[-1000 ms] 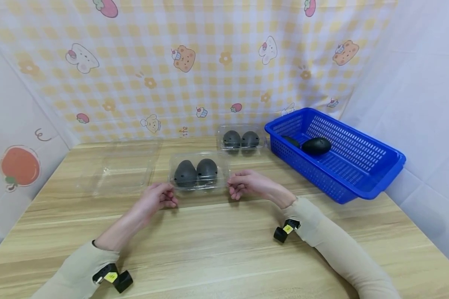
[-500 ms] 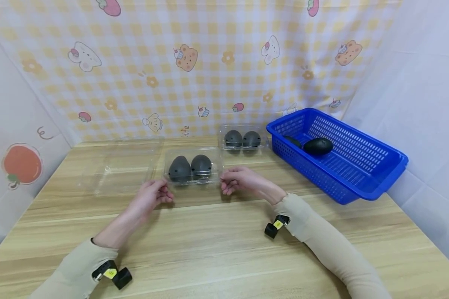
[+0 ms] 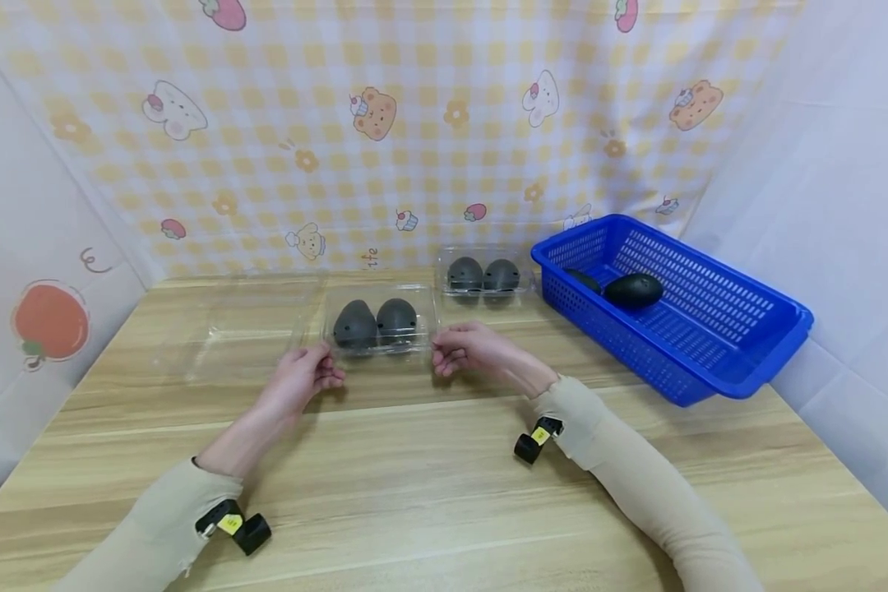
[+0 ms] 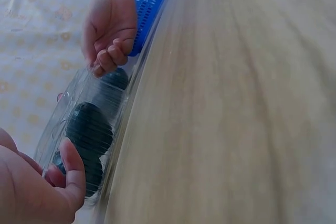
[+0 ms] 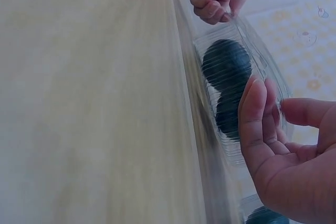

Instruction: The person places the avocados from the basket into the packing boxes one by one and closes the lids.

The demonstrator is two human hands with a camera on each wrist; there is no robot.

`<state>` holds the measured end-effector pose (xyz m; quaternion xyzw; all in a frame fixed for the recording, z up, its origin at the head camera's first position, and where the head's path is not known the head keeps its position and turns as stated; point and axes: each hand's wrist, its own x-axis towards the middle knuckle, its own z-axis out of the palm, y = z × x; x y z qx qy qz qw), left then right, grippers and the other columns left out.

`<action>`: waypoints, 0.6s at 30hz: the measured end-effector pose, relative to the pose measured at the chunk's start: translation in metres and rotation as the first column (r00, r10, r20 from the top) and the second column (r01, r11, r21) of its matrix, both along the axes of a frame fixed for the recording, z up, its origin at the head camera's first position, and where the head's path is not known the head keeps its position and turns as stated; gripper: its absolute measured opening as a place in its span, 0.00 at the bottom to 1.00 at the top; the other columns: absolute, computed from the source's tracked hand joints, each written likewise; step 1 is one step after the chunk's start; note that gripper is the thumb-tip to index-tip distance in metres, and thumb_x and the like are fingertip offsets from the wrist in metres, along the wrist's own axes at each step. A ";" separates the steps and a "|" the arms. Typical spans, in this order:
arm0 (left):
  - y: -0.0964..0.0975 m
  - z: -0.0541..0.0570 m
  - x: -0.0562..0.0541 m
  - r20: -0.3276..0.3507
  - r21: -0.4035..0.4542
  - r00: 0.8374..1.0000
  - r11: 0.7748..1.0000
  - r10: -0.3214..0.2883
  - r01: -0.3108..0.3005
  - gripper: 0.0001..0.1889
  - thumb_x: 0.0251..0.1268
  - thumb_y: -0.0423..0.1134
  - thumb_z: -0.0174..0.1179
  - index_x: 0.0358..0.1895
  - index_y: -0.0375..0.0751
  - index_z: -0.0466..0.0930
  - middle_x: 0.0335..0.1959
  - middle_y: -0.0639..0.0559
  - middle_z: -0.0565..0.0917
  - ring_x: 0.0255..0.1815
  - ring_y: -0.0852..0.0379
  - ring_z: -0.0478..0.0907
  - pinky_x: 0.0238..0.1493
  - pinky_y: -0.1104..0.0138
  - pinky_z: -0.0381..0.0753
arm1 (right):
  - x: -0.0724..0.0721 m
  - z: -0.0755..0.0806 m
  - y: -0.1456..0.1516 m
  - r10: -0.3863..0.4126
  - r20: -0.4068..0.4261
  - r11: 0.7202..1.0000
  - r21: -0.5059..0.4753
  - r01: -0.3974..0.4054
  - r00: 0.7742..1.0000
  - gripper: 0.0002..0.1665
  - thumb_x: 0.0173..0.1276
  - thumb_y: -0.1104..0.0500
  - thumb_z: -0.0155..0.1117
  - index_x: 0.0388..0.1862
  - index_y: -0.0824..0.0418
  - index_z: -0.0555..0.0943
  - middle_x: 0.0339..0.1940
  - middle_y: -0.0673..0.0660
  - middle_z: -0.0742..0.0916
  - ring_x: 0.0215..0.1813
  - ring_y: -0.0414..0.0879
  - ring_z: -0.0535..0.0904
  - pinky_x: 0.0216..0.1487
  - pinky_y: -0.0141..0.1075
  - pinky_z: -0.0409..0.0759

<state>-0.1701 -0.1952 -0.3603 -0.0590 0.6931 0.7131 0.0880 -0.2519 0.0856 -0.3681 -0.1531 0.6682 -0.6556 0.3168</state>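
Note:
A clear plastic clamshell box [image 3: 385, 351] stands in the middle of the table, holding two dark avocados [image 3: 396, 322] side by side. My left hand [image 3: 307, 376] pinches its front left corner between thumb and fingers. At the front right corner, my right hand [image 3: 475, 351] pinches the rim the same way. The right wrist view shows the ribbed side of the box [image 5: 227, 148] below the right fingers. A second clamshell box [image 3: 521, 288], also with two avocados [image 3: 465, 275], sits behind and to the right.
A blue plastic basket [image 3: 780, 329] at the right holds a dark avocado [image 3: 634, 290], with another partly hidden behind its near wall. At the left lies an open clear plastic box [image 3: 244, 333]. A checked curtain [image 3: 414, 164] hangs behind the table [image 3: 429, 477].
Both hands have moved the box with the two avocados left and back, closer to the curtain. Its grip at both corners looks the same. The head view has shifted slightly.

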 end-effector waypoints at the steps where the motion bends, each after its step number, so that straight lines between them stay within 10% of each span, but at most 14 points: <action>1: 0.000 0.000 -0.002 0.000 0.006 1.000 1.000 0.005 -0.005 0.11 0.84 0.33 0.37 0.46 0.27 0.65 0.34 0.50 0.72 0.33 0.62 0.78 0.40 0.74 0.82 | -0.001 0.000 -0.001 -0.008 -0.001 1.000 -0.001 0.008 1.000 0.14 0.79 0.65 0.49 0.47 0.80 0.72 0.29 0.55 0.84 0.31 0.44 0.82 0.37 0.31 0.83; 18: 0.008 0.001 -0.031 0.021 0.005 0.995 0.995 0.096 -0.096 0.16 0.85 0.36 0.35 0.37 0.31 0.65 0.32 0.49 0.73 0.31 0.62 0.80 0.37 0.75 0.81 | -0.016 -0.003 -0.012 -0.153 0.027 0.986 -0.060 0.154 0.988 0.17 0.79 0.67 0.48 0.55 0.84 0.69 0.31 0.58 0.84 0.32 0.46 0.83 0.40 0.32 0.84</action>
